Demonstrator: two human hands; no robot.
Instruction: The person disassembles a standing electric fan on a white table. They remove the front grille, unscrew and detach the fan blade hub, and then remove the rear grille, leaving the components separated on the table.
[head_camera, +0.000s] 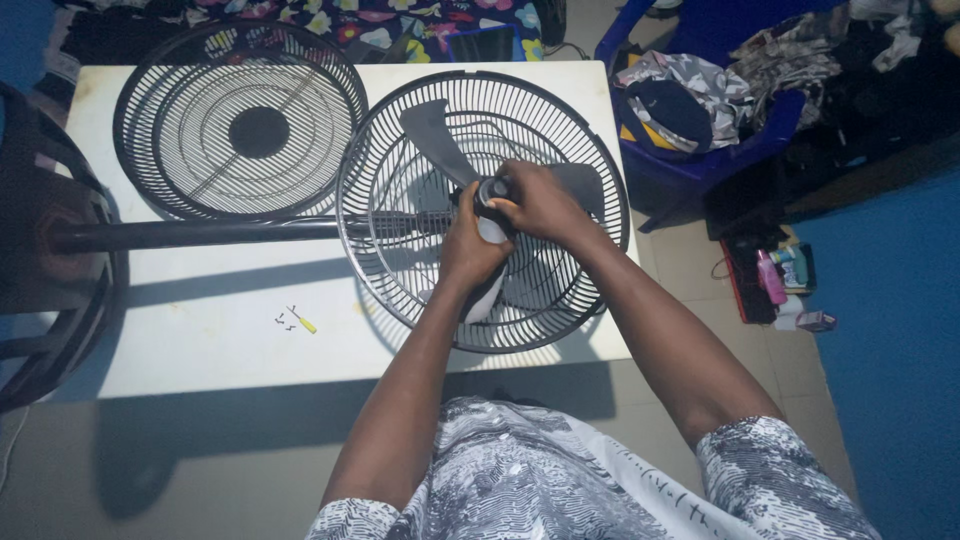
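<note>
A standing fan lies on its side across a white table (200, 330). Its rear grille (400, 160) faces up with grey blades (436, 135) inside it. My left hand (468, 245) wraps around the hub of the blades from the near side. My right hand (540, 200) closes over the black cap (493, 188) at the hub's centre. The black pole (200, 234) of the fan runs left from the grille. The loose front grille (240, 120) rests flat on the table's far left.
A small yellow-handled screwdriver (302, 321) and a few dark screws (283, 320) lie near the table's front. A blue chair (700, 110) piled with clothes stands at the right. Bottles sit on the floor (780, 280) by a blue wall.
</note>
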